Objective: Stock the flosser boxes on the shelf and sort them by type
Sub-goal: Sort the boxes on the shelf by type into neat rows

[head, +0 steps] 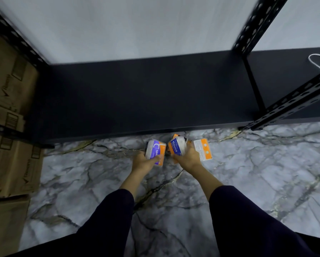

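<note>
Dark navy sleeves fill the bottom of the view, both arms reaching down toward a grey marble-look floor. Left hand is wrapped around a flosser box, orange and purple with a clear lid, label partly readable as "...oth". Right hand is gripping a second box that says "Round" on a blue label. Looks like there's more orange packaging tucked under that hand, hard to tell how many. One more box lies on the floor just beside the right hand, back label up. All of this sits right in front of the black shelf, whose board has no boxes on it. Cardboard cartons are stacked at the left, and a white cord lies on the next shelf section at right.
</note>
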A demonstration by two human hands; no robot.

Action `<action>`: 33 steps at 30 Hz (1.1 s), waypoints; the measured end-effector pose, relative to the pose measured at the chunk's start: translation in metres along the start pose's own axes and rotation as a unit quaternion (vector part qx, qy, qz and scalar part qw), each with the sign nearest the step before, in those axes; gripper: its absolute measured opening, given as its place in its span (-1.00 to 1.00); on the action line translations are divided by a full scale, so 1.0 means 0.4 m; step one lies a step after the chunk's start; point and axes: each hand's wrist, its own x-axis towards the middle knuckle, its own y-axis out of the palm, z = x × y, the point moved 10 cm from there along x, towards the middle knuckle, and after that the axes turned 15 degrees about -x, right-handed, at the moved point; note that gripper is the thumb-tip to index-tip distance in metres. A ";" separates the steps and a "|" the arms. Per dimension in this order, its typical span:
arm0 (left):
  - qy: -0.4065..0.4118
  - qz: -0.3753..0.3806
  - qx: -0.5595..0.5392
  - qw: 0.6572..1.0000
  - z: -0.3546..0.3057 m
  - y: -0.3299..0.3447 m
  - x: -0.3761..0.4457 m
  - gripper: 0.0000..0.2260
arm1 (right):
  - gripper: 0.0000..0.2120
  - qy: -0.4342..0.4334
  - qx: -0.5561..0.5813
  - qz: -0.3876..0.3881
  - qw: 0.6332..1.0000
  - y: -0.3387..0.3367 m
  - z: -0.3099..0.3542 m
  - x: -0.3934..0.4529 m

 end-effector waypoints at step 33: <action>0.583 -0.084 -0.082 0.804 -1.020 -0.434 -1.114 -0.71 | -0.65 -0.363 0.113 -0.349 0.857 -0.950 0.552 -0.903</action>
